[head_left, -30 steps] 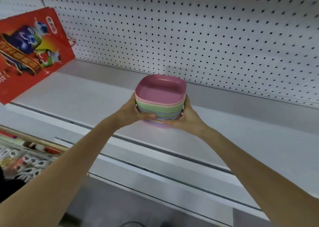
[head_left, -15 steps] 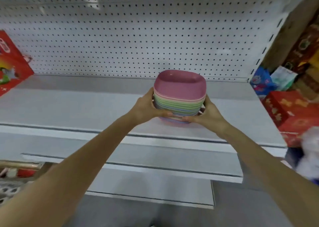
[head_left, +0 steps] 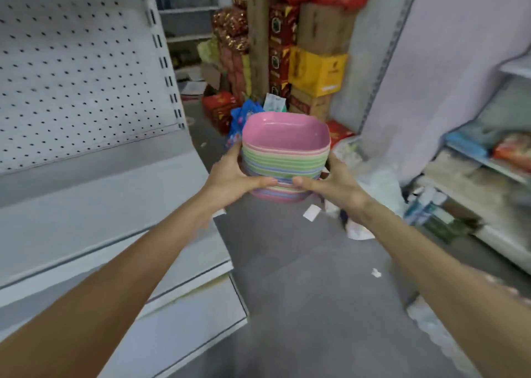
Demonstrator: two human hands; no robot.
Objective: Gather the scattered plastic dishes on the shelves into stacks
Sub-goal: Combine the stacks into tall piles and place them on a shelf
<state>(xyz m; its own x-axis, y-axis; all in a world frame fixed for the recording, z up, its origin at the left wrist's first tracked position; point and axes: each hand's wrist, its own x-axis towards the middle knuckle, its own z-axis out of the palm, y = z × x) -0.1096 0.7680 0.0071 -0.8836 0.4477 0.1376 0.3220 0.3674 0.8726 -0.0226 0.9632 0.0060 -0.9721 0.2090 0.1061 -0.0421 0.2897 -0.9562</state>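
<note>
With the left hand, gripped the left side of the tall stack of square pastel plastic dishes, pink one on top, thumb laid across the near face, fingers out of sight behind. Did the same on the right side with the right hand, thumb tips nearly touching at the front.

Only had the head view to go on. Held the stack up in mid air over the grey floor, just past the end of the white metal shelf with its white pegboard back, resting on nothing. Couldn't spot a single loose dish in shot, so guessed this was a carry step, off to wherever the next ones sat.

Looked tall and slippery, being nested plastic. Made sense to squeeze low down like that, near the bottom dishes, so none could drop out from underneath. Would've kept it dead level too, no tipping. Would've watched the feet as well: white paper scraps on the floor, piled cartons ahead including a yellow cardboard box, and cluttered white shelving on the right. Would've set it flat on a shelf before letting go with either hand.
</note>
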